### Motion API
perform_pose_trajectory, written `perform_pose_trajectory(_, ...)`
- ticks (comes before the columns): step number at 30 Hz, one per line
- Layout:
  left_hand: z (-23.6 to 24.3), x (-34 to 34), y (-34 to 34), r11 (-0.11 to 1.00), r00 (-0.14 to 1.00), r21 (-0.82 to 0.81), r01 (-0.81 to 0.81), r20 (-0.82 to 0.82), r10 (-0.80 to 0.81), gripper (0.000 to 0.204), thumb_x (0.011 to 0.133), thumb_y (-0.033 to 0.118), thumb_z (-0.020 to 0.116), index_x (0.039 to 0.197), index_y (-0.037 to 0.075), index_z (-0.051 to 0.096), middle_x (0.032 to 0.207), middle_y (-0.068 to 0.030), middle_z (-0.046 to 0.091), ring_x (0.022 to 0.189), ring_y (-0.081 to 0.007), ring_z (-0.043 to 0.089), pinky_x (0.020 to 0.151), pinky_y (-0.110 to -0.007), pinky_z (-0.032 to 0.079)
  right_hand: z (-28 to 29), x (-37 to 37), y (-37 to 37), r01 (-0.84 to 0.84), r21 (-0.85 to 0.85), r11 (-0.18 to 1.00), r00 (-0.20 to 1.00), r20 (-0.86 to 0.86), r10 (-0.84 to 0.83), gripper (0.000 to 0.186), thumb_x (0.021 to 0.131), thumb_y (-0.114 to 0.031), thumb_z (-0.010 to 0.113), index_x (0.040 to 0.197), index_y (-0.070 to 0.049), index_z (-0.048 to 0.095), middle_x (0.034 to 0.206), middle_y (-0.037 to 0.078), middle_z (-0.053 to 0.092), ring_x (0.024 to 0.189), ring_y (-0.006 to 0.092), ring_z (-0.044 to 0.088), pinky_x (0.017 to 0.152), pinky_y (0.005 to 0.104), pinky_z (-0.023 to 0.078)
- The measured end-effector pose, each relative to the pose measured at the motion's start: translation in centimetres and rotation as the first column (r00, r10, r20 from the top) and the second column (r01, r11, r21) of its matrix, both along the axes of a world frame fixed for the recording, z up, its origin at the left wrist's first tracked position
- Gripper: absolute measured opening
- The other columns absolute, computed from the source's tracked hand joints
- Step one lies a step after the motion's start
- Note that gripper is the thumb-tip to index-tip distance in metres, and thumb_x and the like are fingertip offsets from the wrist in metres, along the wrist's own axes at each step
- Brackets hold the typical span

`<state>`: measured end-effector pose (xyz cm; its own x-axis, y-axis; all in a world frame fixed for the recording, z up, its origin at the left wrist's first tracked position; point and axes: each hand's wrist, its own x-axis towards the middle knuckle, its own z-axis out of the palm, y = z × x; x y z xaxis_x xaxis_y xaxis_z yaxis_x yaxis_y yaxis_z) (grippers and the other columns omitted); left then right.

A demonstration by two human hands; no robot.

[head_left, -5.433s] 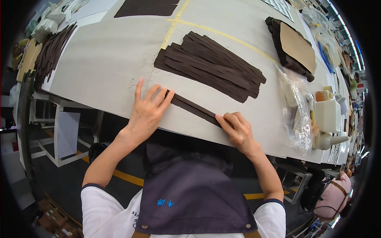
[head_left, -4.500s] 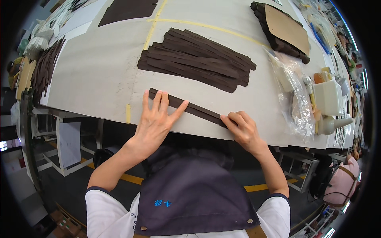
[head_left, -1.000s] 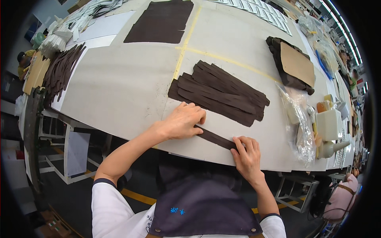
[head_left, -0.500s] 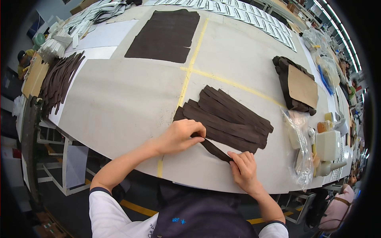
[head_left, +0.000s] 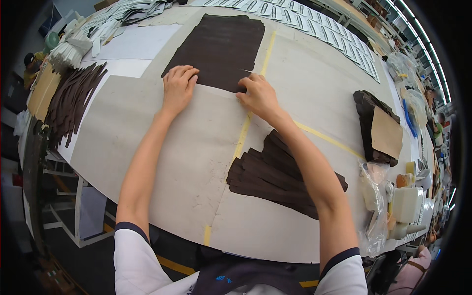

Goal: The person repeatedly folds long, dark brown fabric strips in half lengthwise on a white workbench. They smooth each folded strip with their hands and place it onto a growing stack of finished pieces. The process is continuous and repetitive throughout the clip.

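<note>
A dark brown leather-like sheet [head_left: 221,46] lies flat on the far part of the table. At its near left corner is my left hand [head_left: 178,89], fingers curled closed on the edge. My right hand [head_left: 259,96] pinches the near right corner, close to a small slit in the side. What the fingertips grip is partly hidden beneath them. Nearer to me, a fanned pile of dark brown strips [head_left: 270,177] rests on the table, partly covered by my right forearm.
Yellow tape [head_left: 242,135] crosses the pale table [head_left: 162,182]. More brown strips [head_left: 73,101] hang over the left side. On the right are a dark bundle with cardboard [head_left: 387,129], a clear plastic bag [head_left: 374,206] and a white container [head_left: 407,204]. White pieces [head_left: 305,24] line the far edge.
Both hands have let go of the single strip near the pile and reached forward to the sheet's near edge. The pile's near side looks fuller. The view has shifted slightly.
</note>
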<state>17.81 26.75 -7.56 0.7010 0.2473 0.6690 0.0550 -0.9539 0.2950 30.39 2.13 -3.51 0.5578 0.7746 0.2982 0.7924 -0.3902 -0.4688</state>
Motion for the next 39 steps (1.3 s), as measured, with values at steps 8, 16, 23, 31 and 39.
perform_pose_trajectory(8, -1.0, 2.3, 2.5, 0.987, 0.963, 0.085, -0.135, -0.225, 0.151, 0.043, 0.112, 0.044, 0.046, 0.124, 0.013, 0.073, 0.131, -0.0035, 0.068, 0.14, -0.0307, 0.048, 0.119, -0.055, 0.024, -1.4, 0.8, 1.8, 0.015, -0.199, 0.98, 0.946, 0.319, 0.05, 0.006, 0.087, -0.004, 0.068, 0.087, -0.003, 0.062, 0.097, 0.012, 0.064, 0.098, 0.031, 0.063, 0.087, 0.043, 0.051)
perform_pose_trajectory(16, 3.3, -0.6, -2.7, 0.968, 0.98, -0.206, 0.144, -0.106, -0.168, 0.049, 0.113, 0.046, 0.044, 0.124, 0.01, 0.074, 0.131, -0.0084, 0.071, 0.133, -0.0301, 0.057, 0.114, -0.049, 0.038, 11.4, -15.0, -9.3, -0.285, -0.236, 0.929, 0.733, 0.571, 0.37, 0.016, 0.068, -0.002, 0.071, 0.079, -0.005, 0.06, 0.083, 0.008, 0.053, 0.083, 0.0223, 0.053, 0.071, 0.0347, 0.041)
perform_pose_trajectory(23, 10.9, -11.7, -20.8, 0.039, 0.078, -0.969, 0.244, -0.021, -0.997, 0.066, 0.101, 0.045, 0.071, 0.149, 0.003, 0.055, 0.126, -0.0102, 0.072, 0.115, -0.0219, 0.067, 0.103, -0.037, 0.05, 13.4, -21.4, -21.0, -0.298, -0.18, 0.937, 0.76, 0.549, 0.347, 0.019, 0.072, -0.007, 0.068, 0.09, 0.0, 0.066, 0.093, 0.011, 0.059, 0.085, 0.025, 0.058, 0.081, 0.0379, 0.046)
perform_pose_trajectory(31, 8.9, -15.8, -24.6, 0.478, 0.073, -0.83, 0.287, -0.479, -0.875, 0.042, 0.089, 0.023, 0.08, 0.125, 0.004, 0.07, 0.108, -0.0142, 0.075, 0.105, -0.0246, 0.071, 0.093, -0.038, 0.055, 8.0, -27.1, -35.5, -0.021, -0.339, 0.94, 0.94, 0.314, 0.134, 0.024, 0.075, -0.001, 0.072, 0.097, 0.001, 0.066, 0.097, 0.013, 0.061, 0.091, 0.0286, 0.061, 0.087, 0.0435, 0.049)
perform_pose_trajectory(39, 9.2, -19.1, -25.5, 0.638, 0.345, -0.741, 0.21, -0.554, -0.758, 0.037, 0.089, 0.018, 0.076, 0.124, 0.006, 0.069, 0.11, -0.0133, 0.075, 0.105, -0.0299, 0.07, 0.092, -0.04, 0.054, 4.8, -29.9, -37.7, 0.058, -0.171, 0.984, 0.99, 0.134, -0.035, 0.042, 0.082, -0.012, 0.083, 0.121, -0.003, 0.068, 0.124, 0.016, 0.062, 0.109, 0.0331, 0.062, 0.088, 0.044, 0.049)
